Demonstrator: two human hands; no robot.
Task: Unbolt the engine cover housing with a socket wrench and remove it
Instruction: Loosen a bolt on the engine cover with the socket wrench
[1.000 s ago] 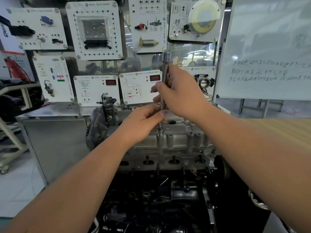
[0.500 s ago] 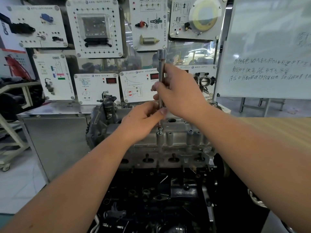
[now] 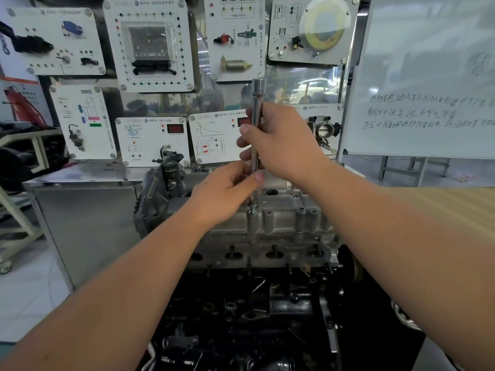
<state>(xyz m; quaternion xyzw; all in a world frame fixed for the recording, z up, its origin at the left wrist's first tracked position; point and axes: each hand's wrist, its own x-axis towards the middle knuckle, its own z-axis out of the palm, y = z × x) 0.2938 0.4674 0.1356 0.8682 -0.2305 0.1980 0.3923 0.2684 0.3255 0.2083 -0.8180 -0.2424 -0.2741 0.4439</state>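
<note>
Engine cover housing (image 3: 281, 223) sitting centre frame, still on the block. Socket wrench (image 3: 256, 135) standing upright above it, now riding higher than a second ago; bolt (image 3: 252, 210) probably backing out. Right hand (image 3: 278, 140) gripping the shaft; left hand (image 3: 227, 191) pinching its lower end.

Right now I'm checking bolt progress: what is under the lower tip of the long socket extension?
Under the socket extension, a raised bolt stands on the grey cover housing. The left hand hides the tip, so engagement cannot be told.
</note>
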